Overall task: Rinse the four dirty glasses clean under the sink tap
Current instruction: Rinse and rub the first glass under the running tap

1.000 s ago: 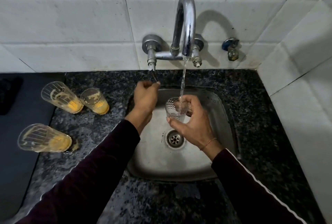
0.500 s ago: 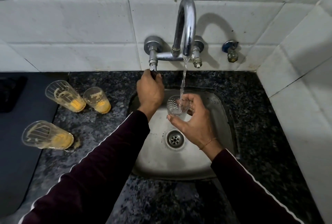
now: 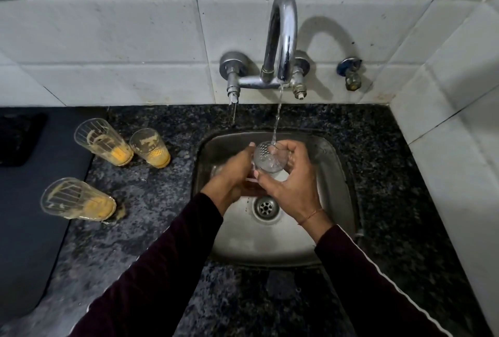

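Note:
A clear ribbed glass sits under the running tap, over the steel sink. Water streams into its mouth. My right hand grips the glass from the right and below. My left hand is against the glass's left side, fingers laid along it. Three dirty glasses with yellow residue stand on the dark counter to the left: a tall one, a shorter one beside it, and a third nearer me.
The black speckled counter surrounds the sink. A dark mat covers the far left. White tiled walls rise behind and on the right. A small valve sticks out right of the tap. The drain lies below my hands.
My left hand left the tap's left handle and came down to the glass. The water keeps running and my right hand holds the glass under the stream as before.

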